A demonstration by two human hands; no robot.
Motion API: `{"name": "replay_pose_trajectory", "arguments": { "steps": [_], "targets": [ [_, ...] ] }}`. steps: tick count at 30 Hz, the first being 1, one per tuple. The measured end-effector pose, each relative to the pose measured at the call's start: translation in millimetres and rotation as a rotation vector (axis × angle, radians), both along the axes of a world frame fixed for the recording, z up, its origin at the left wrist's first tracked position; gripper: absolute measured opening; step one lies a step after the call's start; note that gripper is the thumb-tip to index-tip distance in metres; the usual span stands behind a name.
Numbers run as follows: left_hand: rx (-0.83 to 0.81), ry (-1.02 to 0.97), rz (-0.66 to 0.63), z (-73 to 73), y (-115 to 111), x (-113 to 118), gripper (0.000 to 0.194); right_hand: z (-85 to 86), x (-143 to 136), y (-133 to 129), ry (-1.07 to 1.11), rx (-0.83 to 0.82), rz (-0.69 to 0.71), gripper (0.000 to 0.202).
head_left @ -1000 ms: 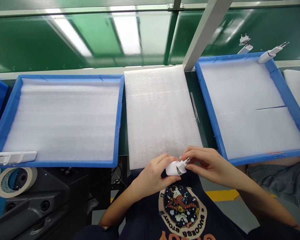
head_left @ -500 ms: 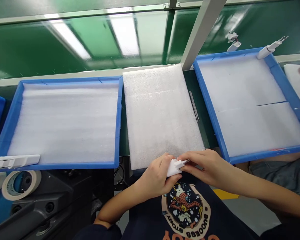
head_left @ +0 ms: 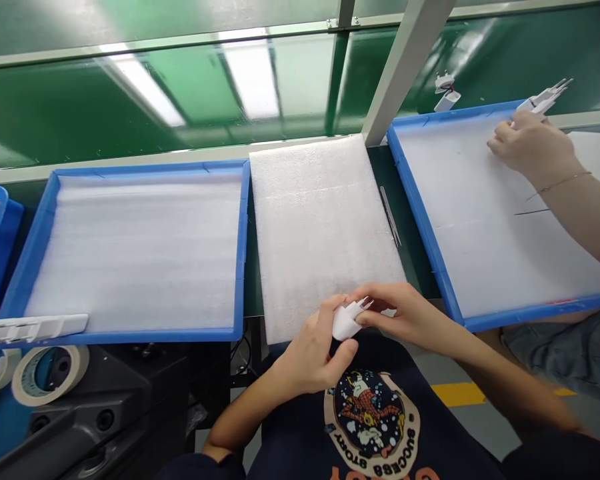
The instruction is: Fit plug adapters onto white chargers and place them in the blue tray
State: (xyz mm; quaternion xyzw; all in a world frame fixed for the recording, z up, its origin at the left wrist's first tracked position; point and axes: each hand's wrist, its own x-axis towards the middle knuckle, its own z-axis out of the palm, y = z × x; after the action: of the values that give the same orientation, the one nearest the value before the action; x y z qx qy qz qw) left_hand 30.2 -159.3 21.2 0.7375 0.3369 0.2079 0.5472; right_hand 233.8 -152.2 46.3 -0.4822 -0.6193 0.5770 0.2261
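A white two-pin plug adapter point(head_left: 347, 323) is between my hands, near my shirt at the front edge of a white foam sheet point(head_left: 320, 220). My left hand point(head_left: 313, 350) holds its body from the left, with the thumb below. From the right, my right hand point(head_left: 403, 313) has its fingers and thumb closed at the pin side of the adapter. The metal pins point up and to the right.
Foam-lined blue trays stand at left point(head_left: 244, 253) and right point(head_left: 420, 193). Another person's hand point(head_left: 535, 143) reaches over the right tray to white plugs point(head_left: 543, 100). Tweezers point(head_left: 390, 215) lie beside the foam sheet; a tape roll point(head_left: 50, 375) is lower left.
Another person's hand has come in from the right and grasps at the plugs on the right tray. The adapter in my hands is tilted more upward, and the view has shifted slightly.
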Motion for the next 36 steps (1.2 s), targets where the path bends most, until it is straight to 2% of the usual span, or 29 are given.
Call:
{"name": "replay_pose_trajectory", "arguments": {
  "steps": [4, 6, 8, 12, 15, 18, 23, 28, 31, 33, 36],
  "targets": [
    [-0.198, -0.063, -0.103, 6.7, 8, -6, 0.049, -5.5, 1, -2, 0.087, -0.016, -0.139, 0.038],
    [-0.253, -0.11, -0.071, 3.8, 7, -5, 0.048, -11.1, -1, -6, 0.101, 0.033, -0.183, 0.034],
    [-0.247, -0.149, 0.02, -2.1, 4, -3, 0.047, -17.9, -4, -10, 0.127, 0.101, -0.244, 0.03],
    [-0.081, -0.211, 0.278, -11.6, -2, 1, 0.043, -29.1, -17, -18, 0.194, 0.301, -0.311, 0.015],
    [0.075, -0.22, 0.403, -9.9, -5, 3, 0.042, -32.2, -30, -23, 0.195, 0.479, -0.293, 0.035],
    [0.251, -0.198, 0.412, -3.6, -7, 4, 0.037, -31.0, -40, -23, 0.148, 0.68, -0.319, 0.049],
    [0.425, -0.173, 0.419, 0.0, -10, 8, 0.029, -25.7, -46, -16, 0.052, 0.87, -0.346, 0.038],
    [0.481, -0.128, 0.484, -4.0, -10, 14, 0.031, -25.4, -46, -14, 0.0, 0.858, -0.398, 0.032],
    [0.441, -0.12, 0.453, -7.4, -8, 15, 0.029, -31.3, -44, -16, 0.013, 0.82, -0.417, 0.032],
    [0.422, -0.109, 0.426, -10.5, -6, 14, 0.029, -36.5, -42, -19, 0.055, 0.73, -0.42, 0.037],
    [0.457, -0.074, 0.431, -14.8, -5, 14, 0.031, -41.5, -38, -24, 0.16, 0.441, -0.41, 0.041]
  ]
}}
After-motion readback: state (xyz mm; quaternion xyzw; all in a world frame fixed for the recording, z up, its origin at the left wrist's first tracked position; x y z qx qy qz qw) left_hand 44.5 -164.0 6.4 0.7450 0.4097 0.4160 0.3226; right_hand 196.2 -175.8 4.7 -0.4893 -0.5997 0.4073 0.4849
